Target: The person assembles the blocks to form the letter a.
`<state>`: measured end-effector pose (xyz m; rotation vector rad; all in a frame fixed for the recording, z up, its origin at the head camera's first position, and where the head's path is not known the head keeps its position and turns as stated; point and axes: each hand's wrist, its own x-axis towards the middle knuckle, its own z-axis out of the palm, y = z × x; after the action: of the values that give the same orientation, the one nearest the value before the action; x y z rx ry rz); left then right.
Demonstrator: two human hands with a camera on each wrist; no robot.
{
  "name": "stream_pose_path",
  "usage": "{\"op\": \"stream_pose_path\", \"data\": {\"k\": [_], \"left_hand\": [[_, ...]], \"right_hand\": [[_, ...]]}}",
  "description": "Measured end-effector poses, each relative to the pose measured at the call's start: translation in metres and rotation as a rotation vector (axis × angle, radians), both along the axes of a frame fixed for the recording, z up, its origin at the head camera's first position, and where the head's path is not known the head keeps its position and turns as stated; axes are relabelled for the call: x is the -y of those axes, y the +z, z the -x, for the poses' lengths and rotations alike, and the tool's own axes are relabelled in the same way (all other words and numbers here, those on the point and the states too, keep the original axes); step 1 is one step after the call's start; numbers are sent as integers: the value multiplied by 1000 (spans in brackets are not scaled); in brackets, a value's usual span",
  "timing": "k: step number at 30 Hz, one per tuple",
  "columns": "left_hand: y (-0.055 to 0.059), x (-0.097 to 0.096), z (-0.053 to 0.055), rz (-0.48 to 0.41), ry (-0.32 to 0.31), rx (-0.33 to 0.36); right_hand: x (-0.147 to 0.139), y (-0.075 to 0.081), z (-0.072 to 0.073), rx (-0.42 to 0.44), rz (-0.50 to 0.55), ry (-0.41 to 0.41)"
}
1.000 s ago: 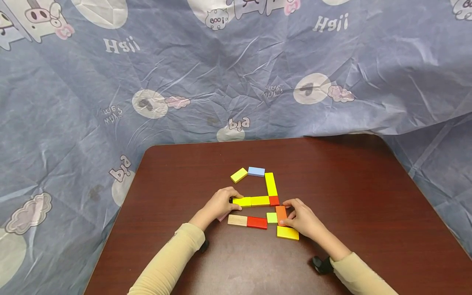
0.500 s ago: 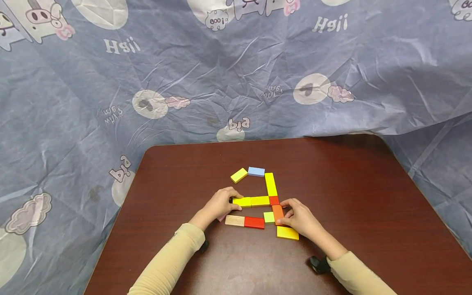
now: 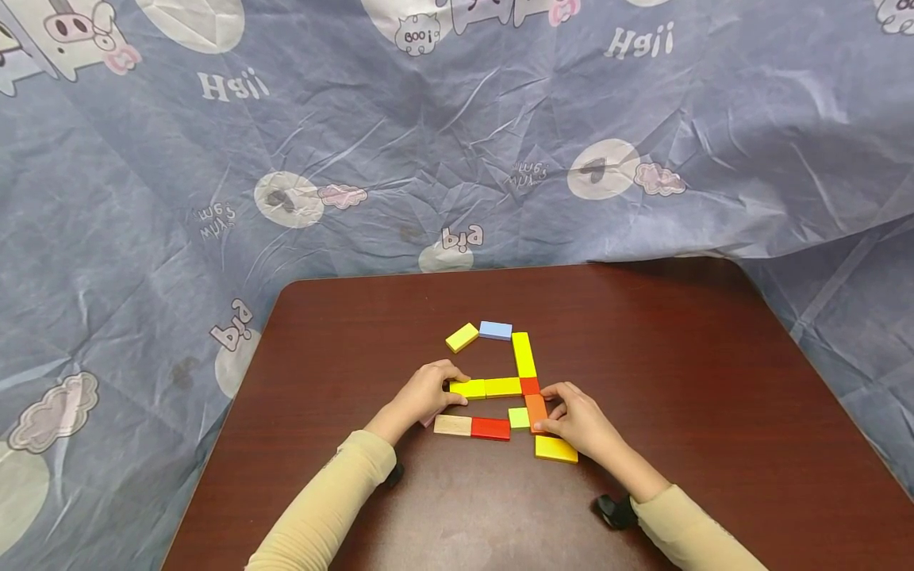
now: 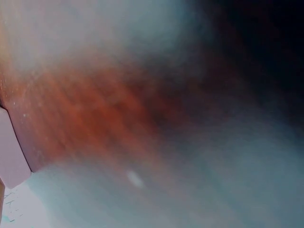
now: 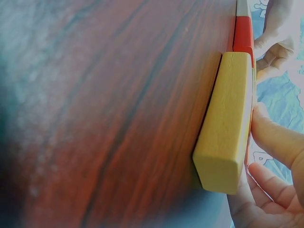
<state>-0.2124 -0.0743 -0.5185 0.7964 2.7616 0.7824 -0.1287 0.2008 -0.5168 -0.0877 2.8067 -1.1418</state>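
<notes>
In the head view, my left hand (image 3: pixel 427 390) holds the left end of a yellow block (image 3: pixel 468 389) between thumb and fingers. My right hand (image 3: pixel 581 422) pinches an orange block (image 3: pixel 535 413) along its long side, thumb at the near end. The orange block's far end meets a small red block (image 3: pixel 529 385). Its left side touches or nearly touches a lime green block (image 3: pixel 518 418). A second yellow block (image 3: pixel 503 387) joins the held yellow one to the small red block. A yellow block (image 3: pixel 556 449) lies just in front of the right hand.
A long yellow block (image 3: pixel 524 354), blue block (image 3: pixel 496 330) and tilted yellow block (image 3: pixel 462 338) lie farther back. Plain wood (image 3: pixel 453 426) and red (image 3: pixel 490 429) blocks lie end to end in front. A pale pink block (image 4: pixel 12 152) shows at the left wrist view's edge.
My right hand has slid the orange block left, against the small red block's near end. The lime, red and plain wood blocks have shifted left. My left hand has stayed put.
</notes>
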Motion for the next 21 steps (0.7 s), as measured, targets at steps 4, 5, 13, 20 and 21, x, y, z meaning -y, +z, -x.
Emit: {"op": "stream_pose_path", "data": {"k": [4,5,13,20,21], "left_hand": [[-1,0,0,1,4,5],[-1,0,0,-1,3,4],[-2,1,2,-1,-3,-5],[0,1,1,6,0,-3],[0,1,1,5,0,-2]], "right_hand": [[0,1,-1,-7,0,4],[0,1,-1,-9,0,5],[1,1,-2,-10,-6,5],[2,0,-1,-18,-10,15],[2,0,-1,-20,-10,19]]}}
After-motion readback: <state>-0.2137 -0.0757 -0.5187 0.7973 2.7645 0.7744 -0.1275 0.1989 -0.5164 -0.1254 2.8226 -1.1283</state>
